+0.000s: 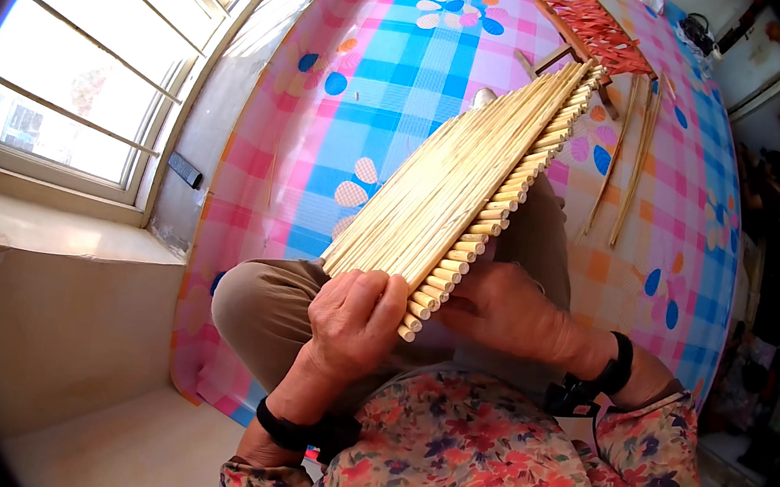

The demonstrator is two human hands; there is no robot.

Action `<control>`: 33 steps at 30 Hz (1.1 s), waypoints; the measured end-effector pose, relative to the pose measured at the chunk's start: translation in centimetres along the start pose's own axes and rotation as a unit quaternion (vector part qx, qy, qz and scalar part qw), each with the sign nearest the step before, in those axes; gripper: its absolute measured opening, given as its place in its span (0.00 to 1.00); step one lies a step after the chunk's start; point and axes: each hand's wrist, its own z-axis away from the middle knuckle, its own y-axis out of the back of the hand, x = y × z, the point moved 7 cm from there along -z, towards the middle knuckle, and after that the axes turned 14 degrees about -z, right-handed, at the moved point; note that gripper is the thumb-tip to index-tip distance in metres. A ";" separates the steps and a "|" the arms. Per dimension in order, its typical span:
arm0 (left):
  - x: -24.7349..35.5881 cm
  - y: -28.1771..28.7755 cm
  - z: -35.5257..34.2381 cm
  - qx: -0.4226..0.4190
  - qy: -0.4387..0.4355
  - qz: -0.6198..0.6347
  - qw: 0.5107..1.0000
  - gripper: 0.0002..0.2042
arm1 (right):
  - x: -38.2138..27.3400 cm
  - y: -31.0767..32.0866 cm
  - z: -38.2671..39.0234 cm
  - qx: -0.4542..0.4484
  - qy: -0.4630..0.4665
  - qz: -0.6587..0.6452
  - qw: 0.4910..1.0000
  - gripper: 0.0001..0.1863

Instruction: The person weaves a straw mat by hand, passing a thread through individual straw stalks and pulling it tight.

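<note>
A large pale panel of woven reeds [469, 171] slants across my lap, its far end pointing away to the right. Round cut stick ends line its right edge in a double row. At the near corner my left hand [359, 316] is closed over the panel's edge, knuckles up. My right hand [507, 308] reaches beneath the right edge, close to the near corner. Its fingers are hidden under the panel, so I cannot see what they do. Black bands circle both wrists.
A checked, flowered plastic sheet [323, 160] lies under me. Ahead right stands a small wooden stool [594, 39] with red woven strips. Several long thin sticks [634, 165] lie beside it. A dark remote control [185, 171] rests by the barred window [76, 68] on the left.
</note>
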 end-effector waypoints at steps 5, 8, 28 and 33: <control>-0.3 0.0 0.2 0.002 0.001 0.004 1.000 0.13 | 1.7 0.4 -0.4 0.089 -0.075 -0.179 0.977 0.14; -0.1 -0.2 -0.1 0.002 0.001 0.000 1.000 0.12 | 3.5 -1.8 -0.1 0.098 -0.054 -0.220 0.969 0.14; 0.7 -0.1 -0.2 0.012 -0.007 0.018 1.000 0.11 | 1.6 -2.4 2.5 0.031 -0.066 -0.060 0.996 0.13; -0.5 0.3 -0.3 0.015 -0.005 0.013 1.000 0.12 | 1.3 -0.1 2.3 0.000 -0.064 0.058 0.996 0.14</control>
